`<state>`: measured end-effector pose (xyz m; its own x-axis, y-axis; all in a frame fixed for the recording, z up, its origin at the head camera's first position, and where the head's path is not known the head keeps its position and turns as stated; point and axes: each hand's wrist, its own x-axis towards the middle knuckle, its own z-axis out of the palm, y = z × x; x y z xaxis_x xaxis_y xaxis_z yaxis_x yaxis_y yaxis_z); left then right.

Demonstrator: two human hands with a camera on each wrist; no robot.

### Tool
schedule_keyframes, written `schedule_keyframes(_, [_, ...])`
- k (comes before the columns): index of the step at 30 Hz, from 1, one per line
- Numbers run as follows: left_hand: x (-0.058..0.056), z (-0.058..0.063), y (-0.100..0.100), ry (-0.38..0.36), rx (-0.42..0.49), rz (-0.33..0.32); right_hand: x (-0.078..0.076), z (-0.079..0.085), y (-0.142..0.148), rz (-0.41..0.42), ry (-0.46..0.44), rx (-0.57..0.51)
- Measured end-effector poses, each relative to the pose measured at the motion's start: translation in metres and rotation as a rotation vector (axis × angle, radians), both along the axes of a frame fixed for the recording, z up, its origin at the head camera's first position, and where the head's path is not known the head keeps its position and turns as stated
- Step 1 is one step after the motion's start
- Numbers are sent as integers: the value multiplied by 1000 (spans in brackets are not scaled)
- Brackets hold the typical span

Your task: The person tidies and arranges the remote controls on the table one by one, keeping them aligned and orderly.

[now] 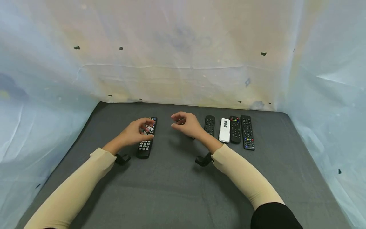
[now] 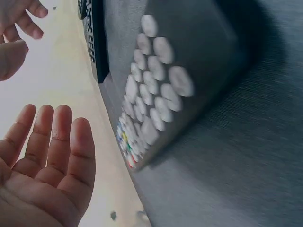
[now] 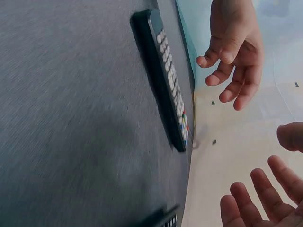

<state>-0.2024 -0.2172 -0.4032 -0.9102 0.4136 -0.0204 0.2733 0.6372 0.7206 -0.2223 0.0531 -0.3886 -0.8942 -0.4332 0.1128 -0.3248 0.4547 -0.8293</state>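
In the head view my left hand [image 1: 133, 131] hovers over a long black remote control [image 1: 144, 149] with white round buttons, its fingers loosely bent and nothing between them. The left wrist view shows this remote [image 2: 156, 80] lying on the cloth, apart from the fingers [image 2: 59, 142]. My right hand [image 1: 187, 125] hangs above the table to the right of that remote, fingers bent and holding nothing. Dark bits of another remote show around this hand, which hides most of it. Nearest on its right lies a black remote [image 1: 209, 124], partly covered by the wrist.
Farther right, a white remote [image 1: 224, 130], a black remote with coloured buttons [image 1: 235, 129] and a longer black remote [image 1: 247, 132] lie side by side. Grey cloth [image 1: 171, 190] covers the table. Pale patterned sheeting [image 1: 183, 79] stands behind and at both sides.
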Motion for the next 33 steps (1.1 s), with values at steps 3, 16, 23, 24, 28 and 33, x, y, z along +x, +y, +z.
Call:
schedule_keyframes(3, [-6,4,10,1,-3,-27,5,1,12,-18,12,19])
schedule_keyframes(16, [-40,4,59,-45,-73,-77,16,-7,46,-109,-12,98])
schedule_keyframes(23, [-64,0,78,-41,-83,-58,15,-17,57,-141,-16,149])
schedule_keyframes(24, [-67,0,80,-42,-82,-55,15,-19,59,-145,-12,158])
schedule_keyframes(28, [-80,-4,87,-58,-65,-42,11,-27,63,-160,2,189])
schedule_keyframes(33, [-93,-9,94,-94,-53,-31,7,-35,67,-157,6,197])
